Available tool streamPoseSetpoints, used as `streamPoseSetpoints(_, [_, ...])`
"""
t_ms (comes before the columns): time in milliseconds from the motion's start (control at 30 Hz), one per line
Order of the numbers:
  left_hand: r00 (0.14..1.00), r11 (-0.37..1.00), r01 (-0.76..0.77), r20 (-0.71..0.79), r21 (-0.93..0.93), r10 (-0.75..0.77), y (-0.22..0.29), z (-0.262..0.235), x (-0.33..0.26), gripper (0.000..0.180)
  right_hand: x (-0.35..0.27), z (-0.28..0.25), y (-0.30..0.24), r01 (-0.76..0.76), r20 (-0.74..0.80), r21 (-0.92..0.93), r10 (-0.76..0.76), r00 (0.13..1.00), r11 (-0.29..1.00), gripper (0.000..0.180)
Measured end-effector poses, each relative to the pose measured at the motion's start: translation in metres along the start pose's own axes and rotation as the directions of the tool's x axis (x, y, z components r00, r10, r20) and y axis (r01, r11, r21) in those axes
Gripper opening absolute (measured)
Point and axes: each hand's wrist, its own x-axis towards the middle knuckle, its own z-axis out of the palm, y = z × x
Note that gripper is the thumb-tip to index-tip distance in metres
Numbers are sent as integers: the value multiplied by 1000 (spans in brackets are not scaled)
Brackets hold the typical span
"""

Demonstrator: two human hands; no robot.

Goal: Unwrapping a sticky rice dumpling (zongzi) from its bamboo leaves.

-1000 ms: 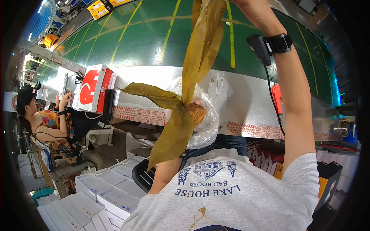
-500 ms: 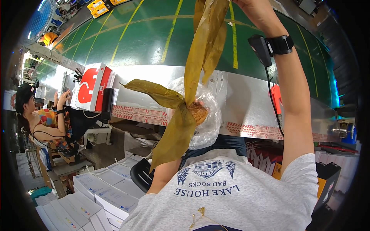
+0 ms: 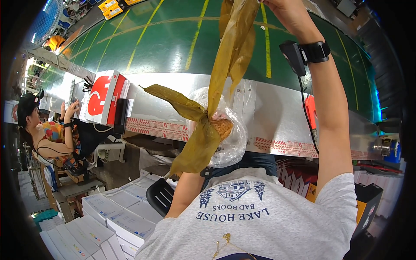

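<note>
A partly unwrapped rice dumpling (image 3: 223, 128), brown and grainy, sits among long olive-brown leaves (image 3: 195, 149) in front of my body. Around and below it is a crumpled clear plastic bag (image 3: 239, 134). My left forearm (image 3: 185, 197) reaches up beneath the leaves and bag, holding the dumpling from below; leaf and bag hide most of that hand. At the top edge my right hand (image 3: 286, 12) pinches the upper ends of the tall leaves (image 3: 232, 56), stretched upward from the dumpling. Its fingertips are partly cut off by the frame.
A green conveyor belt (image 3: 169, 47) with yellow lines runs beyond the metal bench edge (image 3: 281, 112). A red-and-white box (image 3: 104, 99) and a red-handled tool (image 3: 310, 112) rest there. White boxes (image 3: 125, 203) are stacked lower left. A co-worker (image 3: 54, 134) sits left. My right wrist wears a cabled device (image 3: 294, 56).
The belt's yellow lines have slid slightly right. The left-hand leaf has shifted a little right, and the lower leaf's tip has risen. My right hand stays nearly in place.
</note>
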Motion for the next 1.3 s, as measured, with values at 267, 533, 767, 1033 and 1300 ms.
streamPoseSetpoints(267, [993, 998, -9, -114, 62, 16, 1, 2, 0, 27, -5, 1, -3, -10, -52, -43, 8, 999, 999, 15])
streamPoseSetpoints(533, [987, 1000, -20, -159, 22, 23, 6, 5, 4, 27, -7, 0, -4, -30, -67, -81, 25, 997, 996, 13])
streamPoseSetpoints(767, [950, 845, 68, -294, 530, 108, 3, 16, 1, 27, -9, -1, -4, -29, -66, -92, 23, 998, 995, 12])
streamPoseSetpoints(1033, [994, 995, -19, -108, -102, 8, 1, -22, -2, 30, -10, -5, -1, -22, -75, -84, 15, 997, 996, 13])
streamPoseSetpoints(1300, [994, 983, -9, -105, -186, -11, 3, -25, 4, 29, -9, -8, -2, -48, -67, -66, 44, 997, 997, 14])
